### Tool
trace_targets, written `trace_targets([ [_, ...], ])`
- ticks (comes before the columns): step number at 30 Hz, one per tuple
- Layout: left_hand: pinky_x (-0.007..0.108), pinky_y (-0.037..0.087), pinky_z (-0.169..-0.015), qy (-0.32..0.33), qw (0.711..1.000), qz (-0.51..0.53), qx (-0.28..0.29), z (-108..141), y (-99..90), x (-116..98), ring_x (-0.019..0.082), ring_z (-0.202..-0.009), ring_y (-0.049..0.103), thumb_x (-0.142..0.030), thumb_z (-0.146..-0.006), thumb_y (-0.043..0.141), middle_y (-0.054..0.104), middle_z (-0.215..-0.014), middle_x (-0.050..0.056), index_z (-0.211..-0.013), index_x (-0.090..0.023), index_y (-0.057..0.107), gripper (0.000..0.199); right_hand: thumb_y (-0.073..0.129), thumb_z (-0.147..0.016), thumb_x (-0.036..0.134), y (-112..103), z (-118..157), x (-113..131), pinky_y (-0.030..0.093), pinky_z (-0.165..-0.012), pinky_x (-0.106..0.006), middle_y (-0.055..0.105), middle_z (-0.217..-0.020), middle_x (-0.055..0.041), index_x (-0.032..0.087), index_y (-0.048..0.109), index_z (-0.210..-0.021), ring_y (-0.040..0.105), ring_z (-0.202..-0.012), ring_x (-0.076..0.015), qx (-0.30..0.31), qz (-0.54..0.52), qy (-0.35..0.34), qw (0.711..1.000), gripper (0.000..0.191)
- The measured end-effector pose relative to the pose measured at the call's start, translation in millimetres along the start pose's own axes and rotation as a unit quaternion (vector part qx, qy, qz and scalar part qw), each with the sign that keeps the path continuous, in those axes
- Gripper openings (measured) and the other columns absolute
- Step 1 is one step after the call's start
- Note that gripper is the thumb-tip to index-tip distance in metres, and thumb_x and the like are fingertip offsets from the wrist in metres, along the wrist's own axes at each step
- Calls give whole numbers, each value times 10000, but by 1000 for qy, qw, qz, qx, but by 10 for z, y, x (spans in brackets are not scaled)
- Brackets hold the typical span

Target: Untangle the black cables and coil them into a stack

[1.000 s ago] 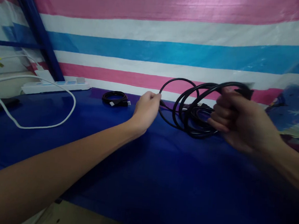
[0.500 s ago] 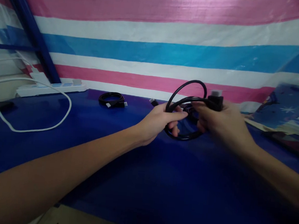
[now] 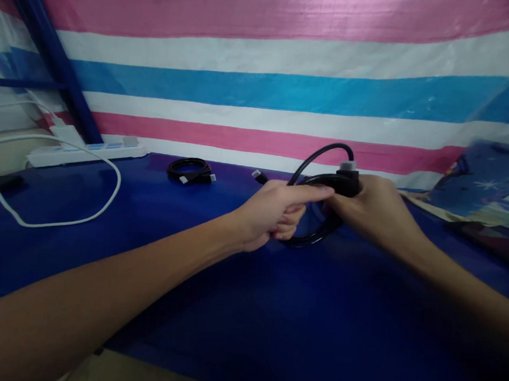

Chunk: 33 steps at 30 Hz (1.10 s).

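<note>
Grasping the coiled black cable (image 3: 310,240): the left hand (image 3: 274,212) clasps its left side, the right hand (image 3: 363,202) its right. A pale-tipped connector (image 3: 348,174) projects above the right hand. Another connector (image 3: 261,177) shows just behind the left. Farther left of the grip, a second coil (image 3: 203,172) lies on the blue tabletop (image 3: 245,307), then a white power strip (image 3: 85,154).

I'm watching a single camera riding on the person's head, facing forward and down over the table (image 3: 227,317). It is looking along the forearms (image 3: 156,265) from close behind, catching the left hand (image 3: 274,211) and the right hand (image 3: 370,202) fairly near, right of centre, while the striped sheet (image 3: 265,56) is filling the upper view beyond.
</note>
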<state>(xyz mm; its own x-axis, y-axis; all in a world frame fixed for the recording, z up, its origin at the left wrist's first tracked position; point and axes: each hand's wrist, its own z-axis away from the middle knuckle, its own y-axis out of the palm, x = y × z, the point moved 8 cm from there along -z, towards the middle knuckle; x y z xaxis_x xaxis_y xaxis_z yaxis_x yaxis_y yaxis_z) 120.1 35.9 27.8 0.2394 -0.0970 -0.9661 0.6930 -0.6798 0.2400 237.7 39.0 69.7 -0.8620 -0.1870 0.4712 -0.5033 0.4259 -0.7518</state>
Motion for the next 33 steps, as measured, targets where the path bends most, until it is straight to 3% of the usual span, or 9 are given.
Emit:
trace_targets([
  [2, 215, 117, -373, 31, 997, 6, -76, -17, -106, -23, 9, -323, 160, -308, -835, 635, 204, -393, -102, -495, -211, 257, 517, 566, -727, 444, -82, 5, 22, 224, -545, -285, 405, -480, -23, 176, 424, -507, 391, -527, -135, -50, 72, 9, 996, 374],
  [4, 213, 117, -375, 59, 992, 16, -112, -19, -161, -54, 4, -335, 147, -291, -820, 653, 193, -414, -110, -511, -213, 257, 508, 559, -745, 429, -102, 13, 60, 213, -562, -293, 407, -488, -29, 179, 416, -528, 439, -543, -160, -66, 117, 2, 991, 361],
  [11, 201, 121, -346, 27, 997, 35, -64, -57, -95, -51, 9, -309, 133, -588, -861, 509, 156, -388, -113, -529, -223, 276, 545, 503, -821, 457, 9, 2, 13, 242, -551, -293, 549, -590, -66, 159, 536, -652, 466, -548, -159, -25, 81, -36, 996, 344],
  [15, 182, 166, -338, 51, 995, 45, -79, -72, -174, -96, 6, -294, 174, -454, -903, 530, 192, -382, -108, -521, -210, 293, 511, 561, -795, 557, 94, 7, -13, 315, -522, -274, 587, -622, -61, 141, 570, -705, 477, -553, -129, 37, -97, -31, 994, 425],
  [18, 177, 184, -333, 76, 990, 65, -98, -83, -269, -141, 7, -286, 179, -412, -907, 541, 208, -389, -113, -537, -198, 332, 476, 586, -770, 641, 211, 37, 35, 400, -525, -259, 581, -588, -39, 139, 561, -736, 543, -523, -119, 104, -287, -19, 952, 504],
  [21, 179, 169, -329, 73, 988, 76, -116, -97, -337, -131, 9, -287, 169, -461, -882, 568, 202, -390, -116, -542, -199, 338, 487, 598, -701, 730, 254, 62, 59, 445, -485, -263, 485, -509, 27, 143, 557, -786, 501, -408, -99, 100, -414, 9, 905, 595],
  [23, 178, 171, -330, 62, 990, 71, -109, -106, -325, -111, 10, -293, 173, -513, -842, 604, 202, -392, -116, -548, -202, 343, 501, 605, -662, 758, 256, 79, 54, 452, -445, -267, 426, -468, 58, 148, 555, -776, 440, -344, -86, 80, -449, 31, 889, 623],
  [27, 180, 198, -329, 40, 996, 30, -72, -97, -225, -84, 15, -306, 166, -556, -791, 636, 199, -393, -114, -549, -214, 325, 522, 641, -682, 701, 259, 116, 26, 407, -379, -249, 338, -386, 76, 168, 520, -693, 370, -289, -85, 68, -454, 76, 885, 547],
  [33, 181, 129, -311, 80, 988, 68, -111, -59, -287, -180, 15, -306, 119, -418, -824, 640, 174, -399, -118, -535, -215, 272, 510, 471, -861, 628, 280, 87, 40, 440, -466, -236, 555, -583, -18, 134, 582, -775, 500, -436, -95, 80, -494, 93, 861, 514],
])
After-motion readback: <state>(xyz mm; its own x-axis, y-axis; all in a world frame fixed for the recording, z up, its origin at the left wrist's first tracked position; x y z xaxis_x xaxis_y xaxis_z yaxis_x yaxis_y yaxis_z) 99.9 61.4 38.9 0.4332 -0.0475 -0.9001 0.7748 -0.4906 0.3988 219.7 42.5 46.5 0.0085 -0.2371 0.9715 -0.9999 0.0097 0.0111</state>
